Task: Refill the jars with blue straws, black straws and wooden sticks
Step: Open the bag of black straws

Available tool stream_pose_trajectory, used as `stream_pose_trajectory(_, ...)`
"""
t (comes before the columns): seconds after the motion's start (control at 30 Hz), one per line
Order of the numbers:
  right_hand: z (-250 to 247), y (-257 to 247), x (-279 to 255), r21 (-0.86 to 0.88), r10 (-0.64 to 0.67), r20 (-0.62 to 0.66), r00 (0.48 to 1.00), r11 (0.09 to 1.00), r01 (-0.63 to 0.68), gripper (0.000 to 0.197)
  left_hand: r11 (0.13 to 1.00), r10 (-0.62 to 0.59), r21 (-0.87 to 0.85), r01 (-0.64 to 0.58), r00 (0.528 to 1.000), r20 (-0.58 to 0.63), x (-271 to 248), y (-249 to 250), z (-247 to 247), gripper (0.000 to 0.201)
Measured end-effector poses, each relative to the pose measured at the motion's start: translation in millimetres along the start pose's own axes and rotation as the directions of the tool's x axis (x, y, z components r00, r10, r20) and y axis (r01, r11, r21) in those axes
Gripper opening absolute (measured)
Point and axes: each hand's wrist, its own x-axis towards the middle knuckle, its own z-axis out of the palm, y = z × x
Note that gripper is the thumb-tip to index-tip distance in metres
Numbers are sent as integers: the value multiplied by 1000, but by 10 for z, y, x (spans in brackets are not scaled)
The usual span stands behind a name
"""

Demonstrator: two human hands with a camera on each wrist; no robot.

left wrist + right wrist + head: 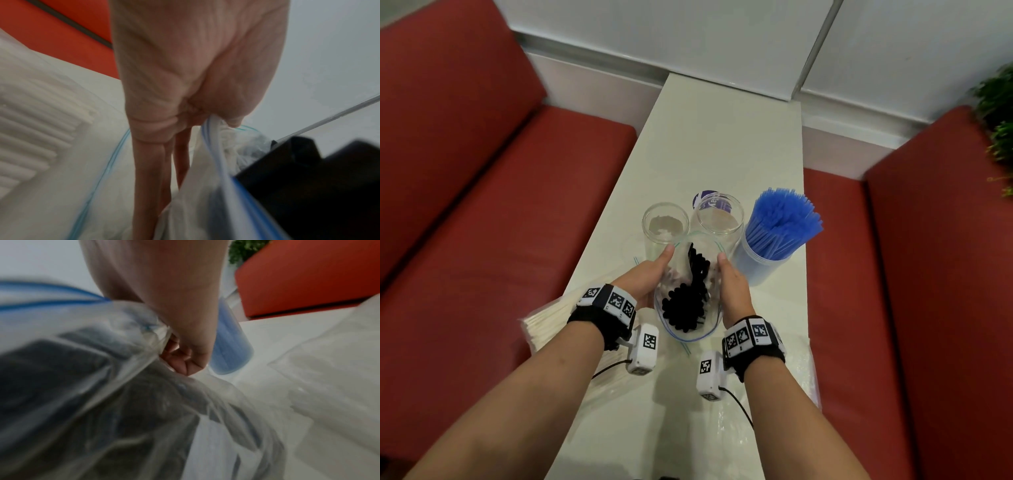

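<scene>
Both hands hold a clear zip bag (709, 329) of black straws (688, 301) above the table, its open mouth toward me. My left hand (650, 274) grips the bag's left side; in the left wrist view its fingers (185, 123) pinch the blue zip edge (213, 146). My right hand (732, 281) grips the right side, fingers (183, 360) curled into the plastic (144, 331). Just beyond stand two empty glass jars (666, 222) (720, 214). A third jar (767, 260) at the right is packed with blue straws (784, 216).
A bundle of pale sticks in plastic (548, 322) lies at the table's left edge by my left wrist. Crumpled clear plastic (801, 370) lies at the right near edge. A round blue-white lid (709, 200) sits behind the jars. Red benches (500, 205) flank the narrow white table (722, 137).
</scene>
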Motion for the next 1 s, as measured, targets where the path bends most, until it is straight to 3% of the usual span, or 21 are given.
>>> stream_pose_trajectory(0.1, -34, 68, 22, -105, 102, -80, 992, 988, -110, 33, 999, -37, -28, 35, 997, -70, 66, -44, -9, 73)
stream_pose_trajectory(0.2, -54, 211, 45, -266, 38, -149, 988, 961, -77, 17, 999, -49, -16, 47, 989, -140, 143, -120, -9, 62)
stream_pose_trajectory(0.27, -74, 259, -27, -301, -30, -153, 988, 953, -18, 24, 999, -37, -26, 33, 987, -159, 154, -171, -9, 51)
stream_pose_trajectory(0.43, -150, 277, -162, -349, -262, 128, 957, 891, 291, 54, 997, 65, -31, -75, 965, -252, 143, -214, -1, 10)
stream_pose_trajectory(0.5, -158, 258, -191, -363, -254, 209, 944, 876, 316, 57, 990, 72, -94, -104, 955, -288, 119, -194, 16, 29)
stream_pose_trajectory(0.6, -182, 230, -254, -437, -303, 251, 919, 812, 387, 56, 980, 102, -141, -140, 963, -248, 59, -145, 44, 57)
stream_pose_trajectory(0.7, -212, 238, -313, -534, -390, 229, 892, 716, 450, 62, 967, 88, -216, -131, 976, -198, 50, -113, 35, 49)
stream_pose_trajectory(0.8, -237, 249, -382, -652, -476, 188, 859, 594, 471, 64, 954, 23, -288, -86, 976, -218, 74, -111, 35, 44)
stream_pose_trajectory(0.87, -255, 234, -408, -666, -523, 225, 822, 534, 521, 66, 936, -13, -345, -70, 972, -233, 88, -124, 14, 38)
stream_pose_trajectory(0.93, -277, 221, -433, -602, -513, 276, 813, 567, 562, 68, 897, -47, -435, -78, 962, -268, 100, -127, 20, 35)
stream_pose_trajectory(1.0, -299, 207, -485, -549, -428, 304, 851, 651, 524, 70, 902, -74, -427, -72, 946, -317, 104, -124, 31, 37)
